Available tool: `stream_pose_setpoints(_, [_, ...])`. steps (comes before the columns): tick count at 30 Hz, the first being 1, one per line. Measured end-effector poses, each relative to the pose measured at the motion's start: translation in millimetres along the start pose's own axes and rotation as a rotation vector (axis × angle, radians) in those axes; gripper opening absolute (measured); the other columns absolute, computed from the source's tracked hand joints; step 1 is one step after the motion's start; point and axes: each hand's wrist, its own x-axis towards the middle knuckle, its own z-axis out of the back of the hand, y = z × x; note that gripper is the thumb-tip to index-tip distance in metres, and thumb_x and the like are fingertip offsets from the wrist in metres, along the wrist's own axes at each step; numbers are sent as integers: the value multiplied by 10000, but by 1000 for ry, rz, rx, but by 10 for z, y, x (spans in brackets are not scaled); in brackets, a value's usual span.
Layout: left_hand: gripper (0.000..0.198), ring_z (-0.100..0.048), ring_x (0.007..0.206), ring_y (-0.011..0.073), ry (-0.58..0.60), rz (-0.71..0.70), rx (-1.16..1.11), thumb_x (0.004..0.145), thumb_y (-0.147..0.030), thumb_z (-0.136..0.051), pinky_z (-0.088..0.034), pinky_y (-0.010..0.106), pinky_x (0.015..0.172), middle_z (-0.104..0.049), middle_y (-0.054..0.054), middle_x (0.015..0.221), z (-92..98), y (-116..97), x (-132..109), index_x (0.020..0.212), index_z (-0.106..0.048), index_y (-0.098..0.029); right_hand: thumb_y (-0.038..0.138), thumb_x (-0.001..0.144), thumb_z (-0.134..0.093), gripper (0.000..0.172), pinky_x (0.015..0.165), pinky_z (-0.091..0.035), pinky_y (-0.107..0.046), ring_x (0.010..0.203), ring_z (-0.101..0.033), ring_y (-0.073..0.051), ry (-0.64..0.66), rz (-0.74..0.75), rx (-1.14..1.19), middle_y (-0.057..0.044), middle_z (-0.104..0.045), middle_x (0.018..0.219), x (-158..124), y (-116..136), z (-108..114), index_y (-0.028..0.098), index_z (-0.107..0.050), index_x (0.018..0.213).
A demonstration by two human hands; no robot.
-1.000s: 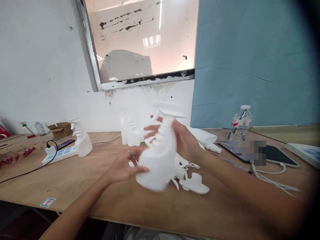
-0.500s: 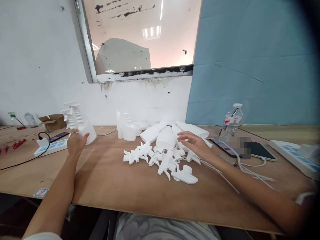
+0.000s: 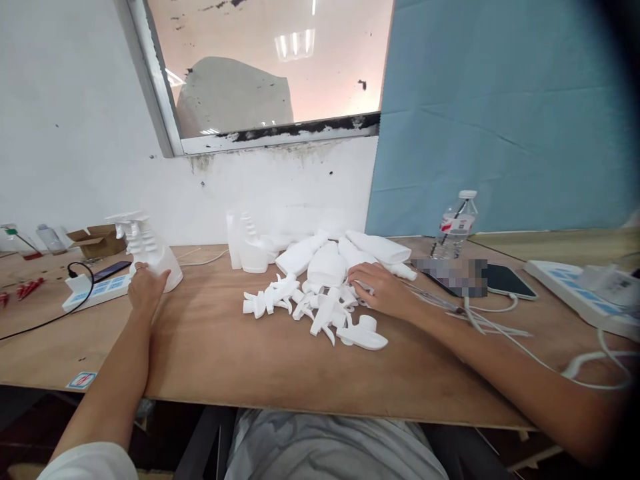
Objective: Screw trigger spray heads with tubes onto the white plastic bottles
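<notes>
At the left, my left hand (image 3: 147,287) grips a white spray bottle (image 3: 165,261) that stands upright on the table; a white trigger head tops the group there, and a second bottle may be hidden behind. My right hand (image 3: 379,287) is down at the right side of a pile of white trigger heads (image 3: 325,310), its fingers curled over white parts. What lies under those fingers is mostly hidden. Just behind the pile lie several white bottles (image 3: 326,265) on their sides. Two more white bottles (image 3: 254,257) stand upright left of them.
On the right are a clear water bottle (image 3: 455,227), a phone (image 3: 510,281), cables and a power strip (image 3: 575,287). Over at the left sit another power strip (image 3: 97,293), a dark phone (image 3: 113,269), a cardboard box (image 3: 97,241) and red pieces (image 3: 30,288). A wall stands behind the table.
My right hand has come down onto the right side of the pile, and its fingers have curled. My left hand keeps its hold on the spray bottle. The camera view has shifted slightly.
</notes>
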Motion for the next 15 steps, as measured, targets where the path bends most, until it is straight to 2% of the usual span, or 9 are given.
stream_pose_setpoints(3, [572, -589, 891, 395, 22, 0, 6, 794, -528, -600, -383, 380, 665, -461, 35, 797, 1, -25, -10, 1128, -346, -139, 166, 925, -418, 191, 779, -397, -374, 907, -606, -234, 1, 18, -19, -120, -673, 965, 0, 20, -3, 162, -606, 894])
stream_pose_setpoints(7, [596, -572, 985, 413, 26, 4, 27, 822, -518, -582, -411, 394, 707, -492, 149, 1073, 8, -79, -31, 1182, -336, -111, 155, 919, -424, 186, 784, -386, -365, 903, -604, -229, 9, 22, -53, -113, -678, 948, -11, 1, -3, 168, -608, 891])
stream_pose_setpoints(10, [635, -569, 1010, 405, 1, 25, 48, 801, -471, -629, -438, 407, 739, -461, 198, 1200, 21, -136, -59, 1220, -340, -91, 148, 915, -427, 187, 777, -381, -359, 877, -605, -223, -5, 31, -73, -99, -681, 909, -14, -28, 4, 172, -611, 892])
stream_pose_setpoints(15, [689, -506, 1120, 396, -96, 40, 72, 811, -480, -621, -460, 433, 783, -410, 202, 1298, 97, -214, -76, 1301, -306, -112, 151, 911, -434, 180, 755, -372, -351, 831, -607, -217, -13, 55, -97, -88, -677, 844, -7, -95, 18, 160, -612, 887])
